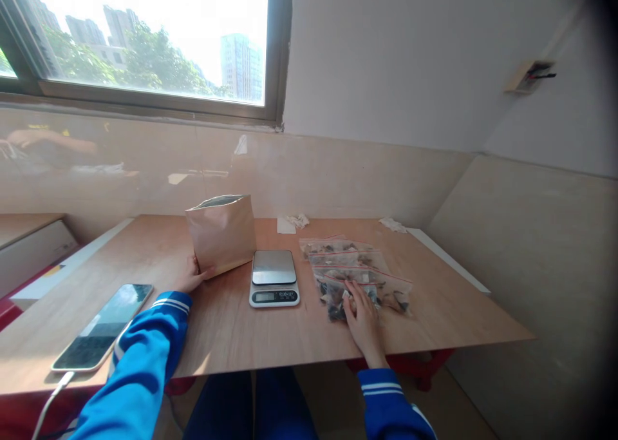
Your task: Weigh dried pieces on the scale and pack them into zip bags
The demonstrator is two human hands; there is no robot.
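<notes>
My left hand [194, 276] holds a brown kraft paper bag [222, 234] by its lower left corner, the thumb in front and the other fingers partly hidden behind. The bag stands upright with its top mouth apart; what is inside cannot be seen. To its right sits a digital kitchen scale [274, 279] with a silver plate and nothing on it. My right hand [363, 317] rests on the nearest of several clear zip-lock bags [393, 292], its fingers curled onto the plastic. Dark and brown dried pieces fill these red-edged bags, which overlap in a row.
A phone [103, 327] with a white cable lies at the left of the wooden table [226, 337]. Crumpled white paper [297, 221] lies by the back wall, with another scrap [393, 225] farther right. The table's front edge runs close to my legs.
</notes>
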